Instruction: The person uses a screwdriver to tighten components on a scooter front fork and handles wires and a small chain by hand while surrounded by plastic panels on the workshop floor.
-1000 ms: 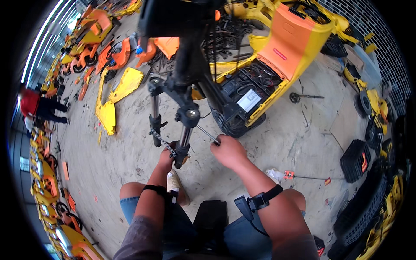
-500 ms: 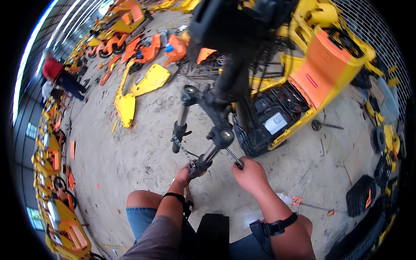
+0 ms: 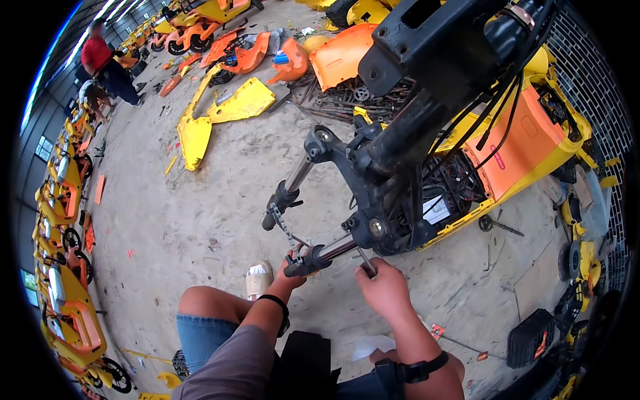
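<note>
A scooter's black front fork (image 3: 350,177) without a wheel tilts toward me, its two legs pointing down to the left. My left hand (image 3: 291,275) is closed around the lower end of the nearer fork leg (image 3: 312,261); its fingers are partly hidden behind it. A short chain (image 3: 287,228) stretches between the two leg ends. In my right hand (image 3: 385,291) is a thin metal rod (image 3: 365,259), gripped between thumb and fingers. The rod slants up toward the underside of the fork clamp; I cannot tell whether it touches.
Behind the fork lies the yellow and orange scooter body (image 3: 523,130) with open wiring. Yellow panels (image 3: 235,110) and a heap of metal parts (image 3: 363,100) lie beyond. Scooters (image 3: 67,287) line the left side. A person in red (image 3: 100,57) stands far left. A black crate (image 3: 530,339) sits right.
The fork has shifted right in the picture and shows more of its upper part, as the view has moved. Both hands keep their grips. A light shoe now shows beside my left hand.
</note>
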`<move>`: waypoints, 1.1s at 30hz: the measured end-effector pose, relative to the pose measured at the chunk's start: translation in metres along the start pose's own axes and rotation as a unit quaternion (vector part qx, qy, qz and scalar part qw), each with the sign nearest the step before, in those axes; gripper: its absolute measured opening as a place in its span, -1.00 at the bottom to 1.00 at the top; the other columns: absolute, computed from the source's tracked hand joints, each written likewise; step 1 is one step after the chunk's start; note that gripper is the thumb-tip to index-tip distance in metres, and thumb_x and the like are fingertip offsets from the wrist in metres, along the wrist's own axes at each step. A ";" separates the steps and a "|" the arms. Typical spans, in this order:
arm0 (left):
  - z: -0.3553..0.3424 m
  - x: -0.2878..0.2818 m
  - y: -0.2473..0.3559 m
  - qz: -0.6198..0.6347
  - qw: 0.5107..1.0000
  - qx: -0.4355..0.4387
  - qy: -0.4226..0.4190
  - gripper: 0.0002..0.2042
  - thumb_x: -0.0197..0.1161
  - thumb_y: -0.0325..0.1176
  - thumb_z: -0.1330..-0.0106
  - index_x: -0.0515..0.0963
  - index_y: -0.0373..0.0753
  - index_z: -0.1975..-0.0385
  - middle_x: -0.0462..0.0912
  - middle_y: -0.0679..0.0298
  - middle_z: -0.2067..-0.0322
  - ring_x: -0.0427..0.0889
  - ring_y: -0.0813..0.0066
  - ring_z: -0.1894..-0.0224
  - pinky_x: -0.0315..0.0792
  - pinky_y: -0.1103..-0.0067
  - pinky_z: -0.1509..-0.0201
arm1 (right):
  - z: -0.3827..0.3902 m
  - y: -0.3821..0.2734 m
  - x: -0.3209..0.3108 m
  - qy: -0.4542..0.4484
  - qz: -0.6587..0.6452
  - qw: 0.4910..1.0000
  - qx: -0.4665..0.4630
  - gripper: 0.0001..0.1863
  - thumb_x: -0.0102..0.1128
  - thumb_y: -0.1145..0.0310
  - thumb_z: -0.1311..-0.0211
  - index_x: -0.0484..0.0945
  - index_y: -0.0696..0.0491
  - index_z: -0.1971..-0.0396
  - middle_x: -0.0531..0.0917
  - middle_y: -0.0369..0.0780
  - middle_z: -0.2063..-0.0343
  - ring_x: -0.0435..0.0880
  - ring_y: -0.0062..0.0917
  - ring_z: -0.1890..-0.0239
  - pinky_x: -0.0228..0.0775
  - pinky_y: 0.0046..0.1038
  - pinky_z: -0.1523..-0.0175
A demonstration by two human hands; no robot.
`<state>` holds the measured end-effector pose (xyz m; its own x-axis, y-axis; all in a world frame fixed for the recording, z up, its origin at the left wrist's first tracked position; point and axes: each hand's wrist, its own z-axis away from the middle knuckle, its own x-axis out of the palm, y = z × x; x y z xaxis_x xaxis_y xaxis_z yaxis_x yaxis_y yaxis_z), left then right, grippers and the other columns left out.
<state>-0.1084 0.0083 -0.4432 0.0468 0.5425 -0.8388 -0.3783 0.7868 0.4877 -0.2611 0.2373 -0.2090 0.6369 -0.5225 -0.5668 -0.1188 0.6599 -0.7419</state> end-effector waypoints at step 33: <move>-0.083 0.104 0.049 0.166 0.984 -0.036 0.047 -0.45 0.06 -0.46 -0.20 0.24 -0.36 -0.25 0.49 -0.32 -0.06 0.46 -0.24 -0.18 0.41 0.16 -0.19 | 0.006 0.010 -0.002 0.033 -0.018 0.998 0.051 -0.70 0.20 0.17 -0.27 0.58 0.15 0.36 0.67 0.01 0.43 0.66 0.00 0.28 0.48 -0.15 0.17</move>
<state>-0.1988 0.0787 -0.5268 -0.1759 0.7341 -0.6559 -0.4230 0.5453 0.7237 -0.2595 0.2479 -0.2131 0.5867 -0.5798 -0.5654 -0.0155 0.6900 -0.7236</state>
